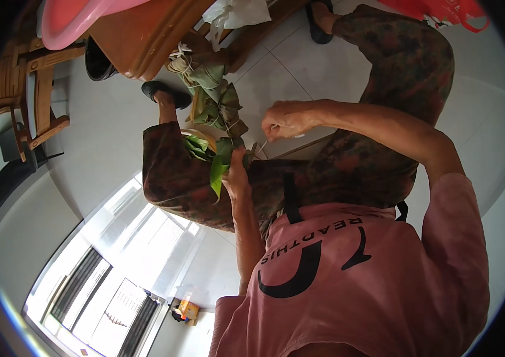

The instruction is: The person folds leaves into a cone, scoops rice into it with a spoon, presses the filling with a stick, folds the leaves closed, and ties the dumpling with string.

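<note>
My left hand (237, 177) is wrapped round a leaf-wrapped bundle (227, 147), and a bright green leaf (216, 178) hangs down beside its fingers. To the right, my right hand (287, 121) is closed in a fist on a thin pale string (263, 145), which runs down toward the bundle. Above my left hand hangs a cluster of tied leaf-wrapped bundles (208, 77). Loose green leaves (197, 147) lie in a round container (205, 135) by my left knee, partly hidden.
A brown wooden table (139, 38) stands at the top with a pink basin (74, 24) and a white plastic bag (237, 13). A wooden chair (41, 104) and a dark bin (98, 61) are at the upper left, a red bag (442, 9) at the upper right.
</note>
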A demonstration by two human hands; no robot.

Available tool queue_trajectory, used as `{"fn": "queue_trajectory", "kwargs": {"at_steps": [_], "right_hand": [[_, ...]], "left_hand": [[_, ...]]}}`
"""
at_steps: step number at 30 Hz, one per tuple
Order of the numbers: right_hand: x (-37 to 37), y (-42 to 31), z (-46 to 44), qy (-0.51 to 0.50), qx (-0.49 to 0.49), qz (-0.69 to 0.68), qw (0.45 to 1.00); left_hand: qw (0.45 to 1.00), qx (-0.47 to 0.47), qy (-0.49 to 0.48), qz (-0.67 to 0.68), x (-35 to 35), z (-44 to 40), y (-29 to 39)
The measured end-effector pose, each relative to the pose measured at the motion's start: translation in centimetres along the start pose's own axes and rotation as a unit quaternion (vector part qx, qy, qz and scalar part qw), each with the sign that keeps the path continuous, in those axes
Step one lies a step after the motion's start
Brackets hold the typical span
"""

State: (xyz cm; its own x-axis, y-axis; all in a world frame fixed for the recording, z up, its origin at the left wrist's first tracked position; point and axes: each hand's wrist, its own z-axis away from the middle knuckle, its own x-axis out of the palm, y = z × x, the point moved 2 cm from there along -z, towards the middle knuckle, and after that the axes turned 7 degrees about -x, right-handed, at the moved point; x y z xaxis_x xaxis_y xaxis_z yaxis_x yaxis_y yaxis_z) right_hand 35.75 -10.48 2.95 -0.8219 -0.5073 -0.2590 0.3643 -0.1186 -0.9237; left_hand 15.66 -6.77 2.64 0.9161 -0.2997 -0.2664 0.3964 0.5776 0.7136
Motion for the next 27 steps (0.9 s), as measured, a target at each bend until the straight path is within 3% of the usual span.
{"fn": "queue_trajectory", "kwargs": {"at_steps": [1,3,6,8,9,12,13,15,17,20,23,25,27], "right_hand": [[-1.0,0.4,-1.0,0.032,-0.052,0.143,0.988],[-1.6,-0.2,-2.9,0.119,-0.141,0.371,0.910],[-0.9,-2.8,-6.4,0.198,-0.222,0.405,0.865],[-0.4,-3.9,-9.1,0.166,-0.200,0.486,0.834],[-0.3,-4.3,-10.2,0.150,-0.188,0.526,0.816],[-0.6,-5.7,-12.2,0.091,-0.309,0.471,0.821],[-0.8,-5.9,-12.7,0.059,-0.312,0.406,0.857],[-1.2,-5.3,-13.8,0.080,-0.278,0.454,0.843],[-1.5,-4.9,-14.2,0.126,-0.250,0.497,0.821],[-0.6,-5.0,-15.2,0.232,-0.307,0.528,0.757],[-0.6,-7.1,-16.9,-0.048,-0.205,0.509,0.834],[2.4,-5.7,-22.3,-0.136,-0.267,0.476,0.827],[3.4,-5.2,-23.6,-0.109,-0.328,0.435,0.831]], "left_hand": [[0.994,0.072,0.034,-0.070,0.1,-0.2,0.5],[0.965,0.169,0.056,-0.194,0.2,0.7,1.9],[0.896,0.232,0.113,-0.361,0.5,0.6,2.3],[0.832,0.302,0.159,-0.438,1.1,0.7,2.8],[0.835,0.298,0.158,-0.436,1.2,0.7,2.9],[0.828,0.304,0.169,-0.439,1.0,0.1,2.5],[0.832,0.277,0.155,-0.454,0.8,0.3,2.7],[0.840,0.224,0.128,-0.478,0.9,0.6,3.3],[0.835,0.233,0.129,-0.482,0.9,0.8,3.6],[0.831,0.251,0.121,-0.481,1.1,1.1,4.6],[0.816,0.308,0.109,-0.476,0.9,0.9,4.8],[0.807,0.344,0.111,-0.468,1.0,0.8,4.6],[0.797,0.368,0.126,-0.462,1.2,0.7,4.2]]}}
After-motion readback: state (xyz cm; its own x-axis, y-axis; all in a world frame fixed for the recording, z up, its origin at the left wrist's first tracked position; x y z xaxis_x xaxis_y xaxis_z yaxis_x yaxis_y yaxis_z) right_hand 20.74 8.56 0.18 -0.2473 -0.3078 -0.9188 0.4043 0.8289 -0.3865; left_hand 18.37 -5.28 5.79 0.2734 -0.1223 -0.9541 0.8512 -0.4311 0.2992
